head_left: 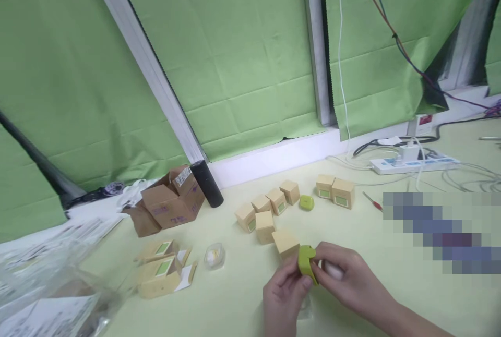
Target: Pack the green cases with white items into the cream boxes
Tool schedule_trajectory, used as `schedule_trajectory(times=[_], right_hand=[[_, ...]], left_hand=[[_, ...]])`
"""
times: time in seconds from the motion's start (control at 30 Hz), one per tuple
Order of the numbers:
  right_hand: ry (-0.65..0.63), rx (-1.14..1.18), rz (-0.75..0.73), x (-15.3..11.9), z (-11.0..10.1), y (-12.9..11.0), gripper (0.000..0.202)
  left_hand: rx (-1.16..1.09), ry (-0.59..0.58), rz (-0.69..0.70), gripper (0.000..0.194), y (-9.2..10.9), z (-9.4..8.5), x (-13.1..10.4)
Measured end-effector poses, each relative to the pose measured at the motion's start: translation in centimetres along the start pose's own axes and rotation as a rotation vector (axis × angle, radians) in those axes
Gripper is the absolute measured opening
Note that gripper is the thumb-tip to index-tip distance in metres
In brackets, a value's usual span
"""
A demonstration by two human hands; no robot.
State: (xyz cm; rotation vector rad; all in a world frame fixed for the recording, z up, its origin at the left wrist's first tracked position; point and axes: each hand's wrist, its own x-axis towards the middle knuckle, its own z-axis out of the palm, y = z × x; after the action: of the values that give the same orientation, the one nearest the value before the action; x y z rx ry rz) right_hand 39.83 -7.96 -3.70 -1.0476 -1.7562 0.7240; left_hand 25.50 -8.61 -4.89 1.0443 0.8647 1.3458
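Note:
Low in the head view, my left hand (pixel 284 290) is closed around a yellow-green soft case cover (pixel 306 263), thumb and fingers on its near side. My right hand (pixel 354 277) pinches the same cover from the right. A smooth white rounded object (pixel 333 270) shows within my right hand, mostly hidden by the fingers. Just behind the cover stands a small tan cardboard box (pixel 285 243). Farther back on the table lies another yellow-green case (pixel 306 202). Under my hands, a clear plastic piece (pixel 305 308) is partly covered.
Several small tan boxes (pixel 265 226) stand beyond my hands. Two opened tan boxes (pixel 158 279) and a clear round container (pixel 214 256) lie left. Behind are a brown carton (pixel 172 204), black cylinder (pixel 206 184), red-handled screwdriver (pixel 373 202) and power strip (pixel 415 164).

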Motion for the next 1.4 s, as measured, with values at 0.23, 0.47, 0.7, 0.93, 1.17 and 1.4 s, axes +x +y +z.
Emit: schedule_trajectory(times=[0.23,0.47,0.7,0.93,1.17,1.4], right_hand=[[-0.011,0.000,0.112,0.4,-0.3,0.4,0.014],[-0.158,0.122,0.004,0.5,-1.5,0.3,0.019],[-0.272,0.021,-0.184,-0.1,-1.1,0.6,0.053],[-0.219,-0.089,-0.346,-0.2,-1.4,0.4,0.046],[-0.247,0.048,-0.005,-0.1,-1.9,1.5,0.070],[0.050,0.452,0.316,1.2,-2.3,0.9,0.034]], left_hand=[[-0.025,0.011,-0.104,0.033,-0.3,-0.8,0.2],[0.027,0.017,-0.121,0.026,-1.5,-2.0,1.1],[0.052,-0.106,-0.138,0.019,-1.9,-2.3,1.1],[-0.100,-0.151,-0.203,0.033,-1.2,-2.2,1.0],[-0.208,-0.202,-0.294,0.045,0.7,-2.2,0.4],[-0.226,-0.158,-0.367,0.046,1.9,-1.7,0.2]])
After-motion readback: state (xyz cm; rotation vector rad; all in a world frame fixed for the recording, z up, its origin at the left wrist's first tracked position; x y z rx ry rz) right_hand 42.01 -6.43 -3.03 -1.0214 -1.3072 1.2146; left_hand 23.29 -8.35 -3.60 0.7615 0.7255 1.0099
